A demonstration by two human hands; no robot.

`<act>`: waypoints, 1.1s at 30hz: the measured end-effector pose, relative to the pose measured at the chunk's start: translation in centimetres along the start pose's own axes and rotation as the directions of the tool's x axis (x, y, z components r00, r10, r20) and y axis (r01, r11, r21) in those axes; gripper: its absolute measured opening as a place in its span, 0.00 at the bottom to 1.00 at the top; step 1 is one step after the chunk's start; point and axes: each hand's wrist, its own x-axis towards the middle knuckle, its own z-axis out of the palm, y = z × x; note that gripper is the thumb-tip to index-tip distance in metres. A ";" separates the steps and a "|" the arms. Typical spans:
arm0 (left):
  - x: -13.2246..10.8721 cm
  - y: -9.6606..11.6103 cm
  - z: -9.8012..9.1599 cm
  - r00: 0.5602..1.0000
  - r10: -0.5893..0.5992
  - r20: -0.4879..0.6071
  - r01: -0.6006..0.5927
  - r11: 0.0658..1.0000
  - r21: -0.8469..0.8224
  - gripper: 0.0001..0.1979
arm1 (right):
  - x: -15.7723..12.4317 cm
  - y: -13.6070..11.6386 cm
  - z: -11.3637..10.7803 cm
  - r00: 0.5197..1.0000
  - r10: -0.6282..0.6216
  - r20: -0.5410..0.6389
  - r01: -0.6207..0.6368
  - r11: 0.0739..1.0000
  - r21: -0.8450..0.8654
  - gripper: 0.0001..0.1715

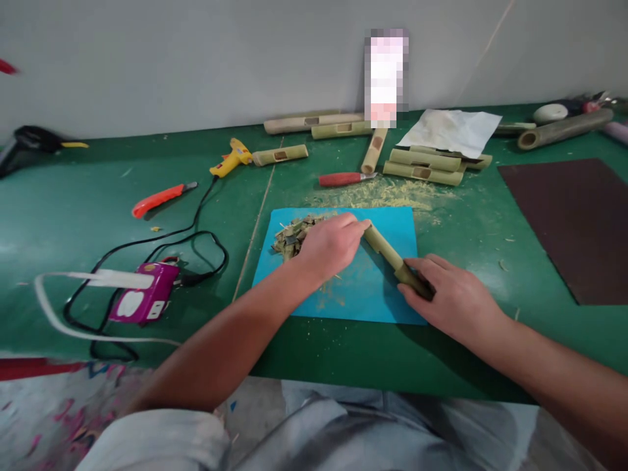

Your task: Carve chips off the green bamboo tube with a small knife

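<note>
A green bamboo tube (387,251) with a notch cut in its side slants over the blue sheet (353,307). My right hand (449,291) is wrapped round its near end, thumb on one side and fingers on the other. At the tube's far end, the fingers of my left hand (336,242) are pinched together on its tip; whether they hold anything small besides is hidden. Beside and partly behind my left hand lies a heap of bamboo chips (292,237) on the sheet. Fine dust is scattered around it.
Behind the sheet lie a red-handled knife (341,178), shavings (387,194) and several notched bamboo tubes (424,173). To the left are an orange cutter (159,200), a yellow glue gun (233,159) and a purple power adapter (147,294) with looping cables. A dark board (574,229) lies right.
</note>
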 end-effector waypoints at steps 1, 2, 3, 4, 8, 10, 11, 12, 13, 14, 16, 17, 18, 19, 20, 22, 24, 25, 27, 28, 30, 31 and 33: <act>0.1 -0.2 -0.1 1.000 0.008 0.005 -0.008 1.000 -0.003 0.18 | 0.0 0.0 0.0 1.000 -0.010 -0.002 0.010 1.000 0.017 0.15; 0.1 -0.3 -0.2 1.000 0.011 0.010 -0.011 1.000 -0.005 0.18 | -0.1 0.0 0.0 1.000 -0.019 -0.004 0.019 0.999 0.030 0.15; 0.1 -0.3 -0.3 1.000 0.009 0.012 -0.009 1.000 -0.009 0.18 | -0.1 -0.1 -0.1 1.000 -0.024 -0.007 0.024 0.999 0.038 0.15; 0.0 -0.3 -0.3 1.000 0.004 0.013 -0.004 1.000 -0.016 0.18 | -0.1 -0.1 -0.1 1.000 -0.025 -0.008 0.026 0.999 0.043 0.15; -0.4 0.4 -0.1 1.000 0.014 0.019 -0.012 0.998 -0.068 0.18 | -0.1 -0.1 -0.1 1.000 -0.004 0.013 0.004 0.999 0.040 0.14; -0.6 0.7 0.1 0.997 0.055 0.050 -0.049 0.994 -0.102 0.18 | 0.0 -0.1 0.0 1.000 0.005 0.025 -0.006 0.999 0.039 0.13; -0.7 0.9 0.1 0.996 0.064 0.060 -0.058 0.993 -0.104 0.18 | 0.0 -0.1 0.0 1.000 0.008 0.027 -0.009 0.999 0.039 0.13; -0.7 1.0 0.1 0.996 0.057 0.062 -0.051 0.994 -0.091 0.18 | 0.0 -0.1 0.0 1.000 0.008 0.028 -0.010 0.999 0.039 0.13; -0.8 1.1 0.1 0.998 0.038 0.054 -0.035 0.997 -0.067 0.18 | -0.1 -0.1 0.1 1.000 0.009 0.028 -0.010 0.999 0.036 0.14; -0.8 1.2 0.1 0.999 0.016 0.047 -0.014 0.999 -0.040 0.19 | -0.1 -0.1 0.1 1.000 0.010 0.028 -0.011 0.999 0.031 0.14; -0.9 1.4 0.2 0.998 0.008 0.058 -0.007 1.000 -0.020 0.19 | -0.1 -0.1 0.1 0.999 0.011 0.031 -0.012 1.000 0.016 0.15; -0.9 1.4 0.2 0.997 0.026 0.078 -0.023 0.999 -0.034 0.19 | -0.1 -0.1 0.1 0.999 0.013 0.034 -0.013 1.000 0.008 0.14; -0.9 1.5 0.2 0.994 0.050 0.092 -0.045 0.997 -0.054 0.19 | -0.1 -0.1 0.1 0.999 0.016 0.033 -0.016 1.000 0.001 0.14; -0.9 1.5 0.2 0.994 0.060 0.093 -0.054 0.996 -0.067 0.18 | -0.1 -0.1 0.1 0.999 0.019 0.033 -0.019 1.000 -0.003 0.14; -0.9 1.4 0.2 0.995 0.055 0.082 -0.049 0.996 -0.070 0.18 | -0.1 -0.1 0.1 0.999 0.020 0.032 -0.020 1.000 -0.004 0.14; -0.9 1.3 0.3 0.999 0.015 0.040 -0.013 0.999 -0.038 0.19 | -0.1 -0.1 0.1 1.000 0.021 0.022 -0.021 1.000 -0.002 0.14; -0.9 1.3 0.3 0.999 0.018 0.048 -0.017 1.000 -0.023 0.19 | -0.1 -0.1 0.2 1.000 0.020 0.015 -0.020 1.000 -0.003 0.14; -0.9 1.4 0.2 0.997 0.036 0.070 -0.034 0.999 -0.031 0.19 | -0.1 -0.1 0.2 1.000 0.019 0.016 -0.019 1.000 -0.005 0.13; -0.9 1.5 0.1 0.993 0.061 0.100 -0.057 0.997 -0.048 0.19 | -0.1 -0.1 0.2 0.999 0.019 0.025 -0.019 1.000 -0.002 0.12; -0.9 1.5 0.1 0.995 0.041 0.095 -0.037 0.999 -0.039 0.20 | -0.1 -0.1 0.2 0.999 0.020 0.029 -0.020 1.000 0.003 0.13; -0.9 1.6 -0.1 0.998 -0.010 0.067 0.010 1.000 -0.007 0.20 | -0.1 -0.1 0.2 0.999 0.021 0.030 -0.022 1.000 0.011 0.14; -0.9 1.6 -0.2 0.998 -0.033 0.057 0.032 0.999 0.009 0.20 | -0.1 -0.1 0.2 0.999 0.020 0.032 -0.020 1.000 0.013 0.14; -0.9 1.7 -0.2 0.994 0.043 0.101 -0.041 0.999 -0.026 0.20 | -0.1 -0.2 0.1 0.999 0.016 0.037 -0.017 1.000 0.014 0.13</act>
